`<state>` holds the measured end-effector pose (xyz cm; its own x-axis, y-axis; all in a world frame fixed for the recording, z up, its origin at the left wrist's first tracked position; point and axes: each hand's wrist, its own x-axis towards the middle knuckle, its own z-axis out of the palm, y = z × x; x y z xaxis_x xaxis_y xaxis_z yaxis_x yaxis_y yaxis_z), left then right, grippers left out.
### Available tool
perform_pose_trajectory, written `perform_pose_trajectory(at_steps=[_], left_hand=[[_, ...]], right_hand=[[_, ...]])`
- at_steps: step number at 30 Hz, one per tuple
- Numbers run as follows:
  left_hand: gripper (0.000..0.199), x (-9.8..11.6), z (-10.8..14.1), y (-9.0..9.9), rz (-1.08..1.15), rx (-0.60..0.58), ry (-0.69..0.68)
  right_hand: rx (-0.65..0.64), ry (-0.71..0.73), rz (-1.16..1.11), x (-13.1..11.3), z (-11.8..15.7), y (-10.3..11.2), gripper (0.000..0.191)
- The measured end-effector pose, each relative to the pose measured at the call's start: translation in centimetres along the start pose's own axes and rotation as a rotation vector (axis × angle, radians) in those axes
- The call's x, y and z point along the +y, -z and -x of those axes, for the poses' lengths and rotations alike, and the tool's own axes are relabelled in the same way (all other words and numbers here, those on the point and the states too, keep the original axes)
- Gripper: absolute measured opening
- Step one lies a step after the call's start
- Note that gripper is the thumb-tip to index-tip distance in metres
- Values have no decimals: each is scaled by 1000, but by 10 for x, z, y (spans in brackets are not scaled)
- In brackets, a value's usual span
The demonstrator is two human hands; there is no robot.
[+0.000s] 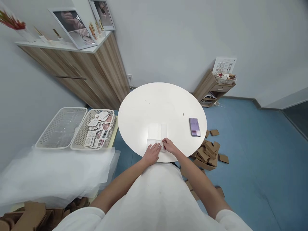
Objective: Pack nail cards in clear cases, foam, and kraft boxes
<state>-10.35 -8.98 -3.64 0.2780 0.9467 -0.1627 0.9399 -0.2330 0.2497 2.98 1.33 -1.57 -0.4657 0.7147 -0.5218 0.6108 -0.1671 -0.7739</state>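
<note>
A thin white packing sheet (154,131), partly folded over, lies near the front edge of the round white table (149,99). My left hand (152,154) rests flat on the sheet's near part with its fingers stretched out. At the right side of the sheet, my right hand (169,145) has its fingers curled in and appears to pinch the fold. Whether something lies inside the fold cannot be made out. To the right on the table lies a purple box or packet (193,125), blurred in the picture.
Left of the table stand a basket of small printed packets (96,128), a basket with clear plastic pieces (64,123) and a stack of white sheets (60,170). Cardboard boxes (208,154) lie on the floor at right. A wooden cabinet (106,73) stands behind.
</note>
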Motion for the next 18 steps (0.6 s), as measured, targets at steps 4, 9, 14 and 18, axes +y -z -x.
perform_pose_trajectory(at_steps=[4,9,14,18], left_hand=[[63,-1,-3,2,-24,-16,-17],[59,-3,2,4,104,7,33],[62,-13,22,-1,447,112,646],[67,-19,28,-5,834,154,1010]], right_hand=[[104,158,300,3,11,5,38],[1,186,703,8,13,-9,54],[-15,145,727,3,4,-19,60],[-64,137,661,0,1,-19,66]])
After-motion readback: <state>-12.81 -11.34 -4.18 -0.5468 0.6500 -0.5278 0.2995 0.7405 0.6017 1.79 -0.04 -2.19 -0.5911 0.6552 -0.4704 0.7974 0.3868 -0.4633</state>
